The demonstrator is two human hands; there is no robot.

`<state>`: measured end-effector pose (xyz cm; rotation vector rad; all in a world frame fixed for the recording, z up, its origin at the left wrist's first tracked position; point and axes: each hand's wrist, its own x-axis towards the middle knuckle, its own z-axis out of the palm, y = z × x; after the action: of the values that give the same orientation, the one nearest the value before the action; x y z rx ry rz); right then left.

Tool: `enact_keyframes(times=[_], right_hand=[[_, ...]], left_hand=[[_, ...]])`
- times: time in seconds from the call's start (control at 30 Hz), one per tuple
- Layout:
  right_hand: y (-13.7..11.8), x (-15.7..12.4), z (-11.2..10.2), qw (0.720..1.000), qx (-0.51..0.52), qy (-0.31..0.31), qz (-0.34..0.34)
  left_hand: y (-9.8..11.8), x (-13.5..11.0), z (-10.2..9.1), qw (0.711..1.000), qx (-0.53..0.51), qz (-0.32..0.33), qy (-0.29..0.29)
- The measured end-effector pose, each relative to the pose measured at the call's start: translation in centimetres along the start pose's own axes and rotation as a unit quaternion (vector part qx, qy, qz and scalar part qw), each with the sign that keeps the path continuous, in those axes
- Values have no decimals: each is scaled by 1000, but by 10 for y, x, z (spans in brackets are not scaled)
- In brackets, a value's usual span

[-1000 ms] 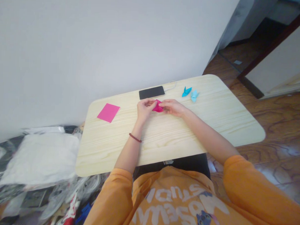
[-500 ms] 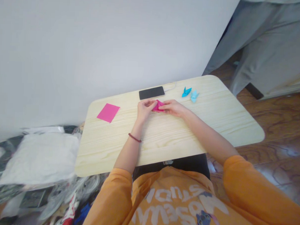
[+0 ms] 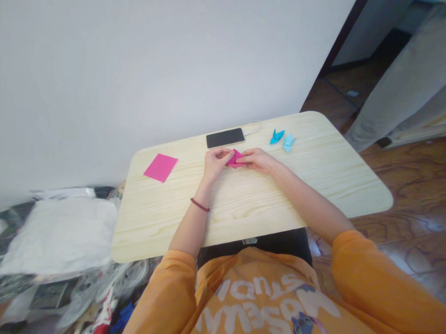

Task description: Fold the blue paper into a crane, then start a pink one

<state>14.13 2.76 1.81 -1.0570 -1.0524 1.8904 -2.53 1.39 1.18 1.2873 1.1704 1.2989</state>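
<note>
Head view: left hand (image 3: 215, 164) and right hand (image 3: 257, 159) pinch folded pink paper (image 3: 235, 159) over the tabletop (image 3: 266, 198).
Flat pink sheet (image 3: 161, 167) at 9 o'clock (blue origami pieces (image 3: 282, 138) at 2 o'clock).

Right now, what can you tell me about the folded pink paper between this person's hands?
The folded pink paper is a small piece of bright magenta paper with a matte look, creased into a layered, pointed shape. The fingers hide part of it, so its full form cannot be seen. The left hand grips it from one side and the right hand from the other. It sits over the light wood table, just in front of a black phone. Whether it touches the table is unclear.
</note>
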Motion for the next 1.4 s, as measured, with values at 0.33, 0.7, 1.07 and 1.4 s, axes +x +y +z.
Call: enact_keyframes(times=[0.33, 0.7, 1.07, 1.4], right_hand=[[2, 3, -2, 1000, -15, -13, 18], [4, 6, -4, 999, -15, -5, 37], [4, 6, -3, 999, -16, -5, 31], [7, 8, -3, 999, -19, 24, 19]], left_hand=[[3, -1, -1, 1000, -9, -5, -10], [2, -2, 0, 1000, -13, -12, -11], [2, -2, 1, 1000, -9, -13, -1], [8, -3, 0, 999, 20, 32, -15]])
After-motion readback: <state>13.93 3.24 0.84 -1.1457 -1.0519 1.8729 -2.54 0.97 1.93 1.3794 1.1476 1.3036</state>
